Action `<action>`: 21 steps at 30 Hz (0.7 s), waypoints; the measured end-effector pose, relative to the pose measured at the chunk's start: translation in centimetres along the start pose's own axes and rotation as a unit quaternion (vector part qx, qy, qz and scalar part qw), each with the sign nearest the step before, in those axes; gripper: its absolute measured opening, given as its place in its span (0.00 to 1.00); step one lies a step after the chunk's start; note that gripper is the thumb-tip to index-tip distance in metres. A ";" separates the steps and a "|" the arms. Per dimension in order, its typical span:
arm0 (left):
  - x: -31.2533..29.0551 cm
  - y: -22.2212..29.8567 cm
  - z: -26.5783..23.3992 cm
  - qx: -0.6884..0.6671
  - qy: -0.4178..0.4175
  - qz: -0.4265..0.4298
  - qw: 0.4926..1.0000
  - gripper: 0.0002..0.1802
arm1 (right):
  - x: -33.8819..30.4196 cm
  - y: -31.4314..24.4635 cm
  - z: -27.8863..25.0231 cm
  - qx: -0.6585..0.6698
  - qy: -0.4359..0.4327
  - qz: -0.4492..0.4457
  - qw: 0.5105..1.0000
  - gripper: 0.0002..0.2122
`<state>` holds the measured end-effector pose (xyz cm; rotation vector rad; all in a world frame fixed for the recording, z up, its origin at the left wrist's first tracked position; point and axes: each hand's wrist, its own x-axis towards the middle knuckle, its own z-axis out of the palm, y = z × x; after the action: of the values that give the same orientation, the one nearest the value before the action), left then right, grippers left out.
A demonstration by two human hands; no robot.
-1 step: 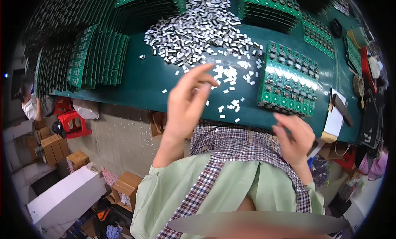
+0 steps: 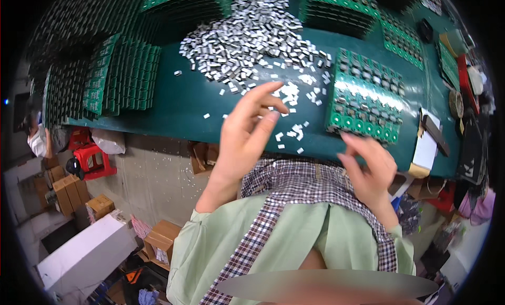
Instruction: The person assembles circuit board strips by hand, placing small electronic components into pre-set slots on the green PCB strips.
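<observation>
My left hand (image 2: 248, 127) hovers over the green table among small loose pieces, index finger stretched out and thumb apart; I see nothing in it. Beneath and beyond its fingers lie small white pieces (image 2: 290, 92), strewn in front of a big heap of small white-and-dark rectangular parts (image 2: 247, 42). My right hand (image 2: 371, 165) is at the table's near edge, close to the front corner of a stack of green circuit boards (image 2: 363, 102) with rows of mounted components. Its thumb and index finger are apart, and nothing shows between them.
Upright rows of circuit boards (image 2: 123, 76) fill the left of the table. More board stacks (image 2: 339, 13) stand at the back. To the right lies a dark bar on white paper (image 2: 430, 142). A red stool (image 2: 96, 160), cardboard boxes (image 2: 68, 192) and another person (image 2: 38, 139) are at left.
My left hand has shifted a little to the right over the loose pieces. My right hand has moved slightly up and left, closer to the board stack. The whole view has shifted slightly.
</observation>
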<state>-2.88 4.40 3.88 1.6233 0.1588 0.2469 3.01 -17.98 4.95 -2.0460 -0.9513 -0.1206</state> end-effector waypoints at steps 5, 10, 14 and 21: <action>-1.1 1.0 3.2 -0.159 -0.101 -0.027 0.982 0.28 | 1.2 -0.6 2.2 0.064 0.035 -0.049 0.996 0.20; -2.0 1.1 6.6 -0.193 -0.107 -0.114 0.969 0.32 | -1.4 2.3 0.8 0.123 0.093 -0.132 0.979 0.09; -3.4 0.6 8.1 -0.062 -0.181 -0.081 0.978 0.33 | -6.1 2.7 0.1 0.126 0.137 -0.140 0.972 0.06; -0.5 1.0 7.8 -0.020 -0.157 0.045 0.986 0.20 | -19.1 7.5 -3.9 0.118 0.448 0.225 0.857 0.07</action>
<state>-1.47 -3.31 4.39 1.6105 -0.1598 0.0607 -4.49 -34.55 -5.27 -1.6295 0.0986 -0.6081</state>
